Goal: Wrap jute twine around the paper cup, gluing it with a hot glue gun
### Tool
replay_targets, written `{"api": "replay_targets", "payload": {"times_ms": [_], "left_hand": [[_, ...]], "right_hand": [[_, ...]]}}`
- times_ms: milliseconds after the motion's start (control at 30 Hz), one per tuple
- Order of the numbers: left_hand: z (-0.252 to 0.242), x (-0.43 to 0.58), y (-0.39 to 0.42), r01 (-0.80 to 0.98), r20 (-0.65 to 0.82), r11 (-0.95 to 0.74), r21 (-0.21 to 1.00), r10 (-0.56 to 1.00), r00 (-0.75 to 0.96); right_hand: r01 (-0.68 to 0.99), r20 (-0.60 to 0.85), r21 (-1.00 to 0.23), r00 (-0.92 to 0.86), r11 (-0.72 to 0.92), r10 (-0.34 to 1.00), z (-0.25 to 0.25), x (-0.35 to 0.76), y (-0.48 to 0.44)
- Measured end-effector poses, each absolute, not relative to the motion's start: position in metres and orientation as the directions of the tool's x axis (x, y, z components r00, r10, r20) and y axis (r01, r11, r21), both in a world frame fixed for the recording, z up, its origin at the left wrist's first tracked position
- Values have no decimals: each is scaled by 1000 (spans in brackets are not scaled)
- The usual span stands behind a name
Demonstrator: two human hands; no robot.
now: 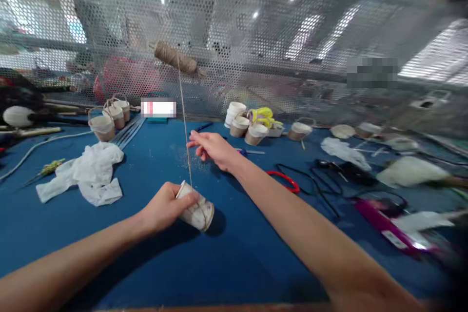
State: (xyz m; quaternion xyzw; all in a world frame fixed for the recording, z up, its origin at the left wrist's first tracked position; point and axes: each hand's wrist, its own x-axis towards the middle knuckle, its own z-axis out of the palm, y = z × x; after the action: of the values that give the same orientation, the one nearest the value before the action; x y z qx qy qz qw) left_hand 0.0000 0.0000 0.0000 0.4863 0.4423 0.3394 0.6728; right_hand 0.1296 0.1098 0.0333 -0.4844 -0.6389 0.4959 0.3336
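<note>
My left hand [166, 208] is closed around a white paper cup [199, 212], which it holds tilted above the blue table. A strand of twine [184, 112] runs down from a spool of brown twine [175, 58] to the cup, and some lies along the cup's side. Beside this strand is my right hand [212, 148], its fingers loosely bent and apart. One fingertip is at the twine; whether it presses on it is hard to see.
Several small twine-wrapped cups [102, 129] stand at the back left, more [256, 134] at the back centre. A crumpled white cloth [89, 170] lies left. Rightward are red-handled scissors [285, 180], black cables [325, 190] and a purple tool [383, 226]. Perforated metal mesh [237, 34] rises behind.
</note>
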Motion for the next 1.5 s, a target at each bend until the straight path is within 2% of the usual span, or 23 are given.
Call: {"api": "replay_targets", "payload": {"times_ms": [267,367,467,600,733,833,967,1100,1333,1500], "left_hand": [[-8,0,-2,-49,-262,302,952,888,378],[-8,0,-4,-89,-264,324,942,877,401],[-4,-1,-8,-102,-264,335,937,867,422],[1,-3,-15,-129,-262,368,921,829,495],[2,-4,-24,-133,-256,386,913,794,551],[6,-3,-31,-126,-253,406,905,752,608],[9,-2,-38,-103,-250,425,899,693,676],[5,-2,-35,-58,-260,396,916,699,666],[3,-6,-26,-58,-281,382,922,768,576],[3,-10,-19,-66,-262,334,940,834,486]], "right_hand": [[351,64,-922,-282,165,957,100,89,172],[438,109,-871,-270,223,957,114,79,180],[565,114,-781,-291,267,950,106,79,176],[719,1,-606,-426,340,905,68,90,145],[745,-166,-478,-598,466,784,29,105,92],[684,-261,-497,-704,534,660,16,115,57],[629,-331,-585,-762,512,557,18,122,42],[633,-260,-603,-732,486,630,19,114,57],[710,-106,-551,-581,439,807,4,93,71],[812,-47,-504,-364,293,930,14,129,83]]}}
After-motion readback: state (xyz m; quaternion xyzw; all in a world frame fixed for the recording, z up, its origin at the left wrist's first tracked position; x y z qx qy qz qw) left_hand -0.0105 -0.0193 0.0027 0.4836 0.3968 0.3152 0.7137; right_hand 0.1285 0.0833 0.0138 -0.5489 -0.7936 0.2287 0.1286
